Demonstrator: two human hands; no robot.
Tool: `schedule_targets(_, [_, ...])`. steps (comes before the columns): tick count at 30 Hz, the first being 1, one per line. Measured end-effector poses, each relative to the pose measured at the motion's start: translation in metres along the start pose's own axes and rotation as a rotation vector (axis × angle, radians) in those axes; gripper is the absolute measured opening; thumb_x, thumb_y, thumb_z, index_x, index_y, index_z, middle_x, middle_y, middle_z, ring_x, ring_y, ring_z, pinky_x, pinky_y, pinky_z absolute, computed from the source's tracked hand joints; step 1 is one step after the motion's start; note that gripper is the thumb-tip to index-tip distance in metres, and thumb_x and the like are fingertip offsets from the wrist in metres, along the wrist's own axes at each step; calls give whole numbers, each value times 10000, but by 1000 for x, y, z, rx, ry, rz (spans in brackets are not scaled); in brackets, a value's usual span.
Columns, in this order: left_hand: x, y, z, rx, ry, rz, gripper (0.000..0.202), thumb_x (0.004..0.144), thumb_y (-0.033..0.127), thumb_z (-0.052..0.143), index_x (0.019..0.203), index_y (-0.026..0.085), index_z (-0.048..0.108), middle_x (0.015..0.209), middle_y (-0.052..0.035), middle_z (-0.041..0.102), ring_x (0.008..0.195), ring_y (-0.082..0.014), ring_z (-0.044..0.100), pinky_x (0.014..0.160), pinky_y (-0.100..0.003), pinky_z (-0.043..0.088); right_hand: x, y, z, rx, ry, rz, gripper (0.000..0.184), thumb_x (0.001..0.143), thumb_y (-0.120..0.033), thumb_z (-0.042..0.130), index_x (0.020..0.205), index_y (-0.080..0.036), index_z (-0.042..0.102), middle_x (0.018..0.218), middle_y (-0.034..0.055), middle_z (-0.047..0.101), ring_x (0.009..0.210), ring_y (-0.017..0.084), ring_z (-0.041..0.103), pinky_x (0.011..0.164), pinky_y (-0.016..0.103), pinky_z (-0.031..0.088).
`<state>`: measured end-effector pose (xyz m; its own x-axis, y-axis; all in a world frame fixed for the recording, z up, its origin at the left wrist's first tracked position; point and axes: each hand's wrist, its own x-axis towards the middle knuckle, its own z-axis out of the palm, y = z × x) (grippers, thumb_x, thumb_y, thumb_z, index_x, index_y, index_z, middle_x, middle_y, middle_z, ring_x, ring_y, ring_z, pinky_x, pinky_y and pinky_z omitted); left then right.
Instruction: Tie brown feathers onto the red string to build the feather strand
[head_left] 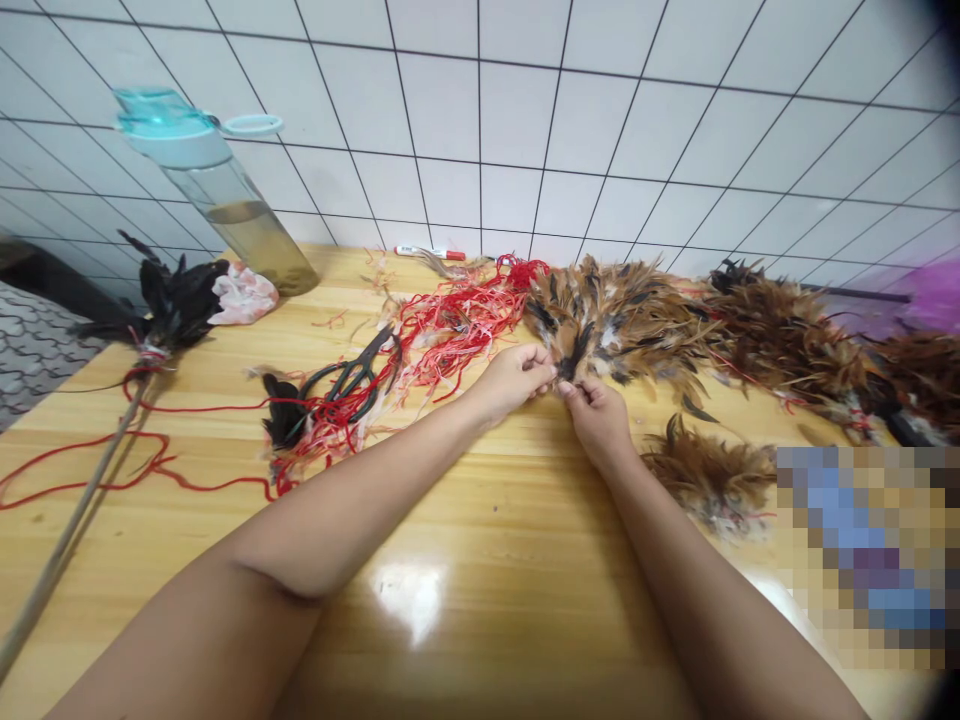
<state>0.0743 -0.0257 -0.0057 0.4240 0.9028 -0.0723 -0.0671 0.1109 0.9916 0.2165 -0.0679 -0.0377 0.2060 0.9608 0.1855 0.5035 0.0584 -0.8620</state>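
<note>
My left hand (521, 378) and my right hand (596, 415) meet near the middle of the wooden table, fingertips pinched close together. Between them is the base of a small dark feather tuft (574, 358). Its tips overlap a large pile of brown and black feathers (637, 310) just behind, so where one ends and the other starts is hard to see. Left of my hands lies a tangle of red and pinkish string (465, 320). Beyond my right wrist rests a separate bunch of brown feathers (709, 470).
Black-handled scissors (349, 385) lie partly under red string, beside a black feather tuft (283, 410). At left, black feathers (176, 300) are tied to a stick (82, 510). A water bottle (247, 215) and a marker (429, 253) are near the tiled wall (517, 120). More feathers (795, 335) lie right.
</note>
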Motion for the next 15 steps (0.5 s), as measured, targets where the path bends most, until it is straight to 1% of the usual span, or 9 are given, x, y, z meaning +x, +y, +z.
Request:
schedule_targets(3, [0,0,-1,-3,-14,-23,148,804,126,572,679,141,494,541,45,519,480,-41,461,491,-153,342,0,-1,-1,-53,16,-11,271,755,-415,493,585,-210,445,539,-26,435,551,132,395,548,265,305])
schedule_targets(6, [1,-3,-2,22,-43,-44,142,816,153,576,693,138,505,551,36,534,472,-42,457,477,-157,337,0,-2,-1,-94,3,-53,246,758,-375,489,582,-213,431,556,-18,455,564,139,411,558,271,310])
schedule_targets(8, [2,-6,-2,49,-47,-21,146,815,167,588,701,141,502,552,37,537,468,-41,452,473,-155,332,0,-2,0,-126,-6,-60,238,763,-358,489,582,-215,429,567,-12,463,571,146,420,562,276,310])
schedule_targets(11, [3,-9,-2,85,-43,8,159,794,166,610,702,150,481,556,42,544,475,-42,462,482,-154,343,0,-2,0,-163,-34,-69,223,774,-339,487,591,-215,451,590,2,489,593,159,445,579,285,325])
schedule_targets(15, [4,-11,-3,140,-73,7,121,772,151,602,718,150,493,577,39,548,496,-56,482,505,-174,370,-1,-2,0,-199,-62,-100,191,780,-290,486,609,-209,506,635,30,551,646,178,488,625,298,356])
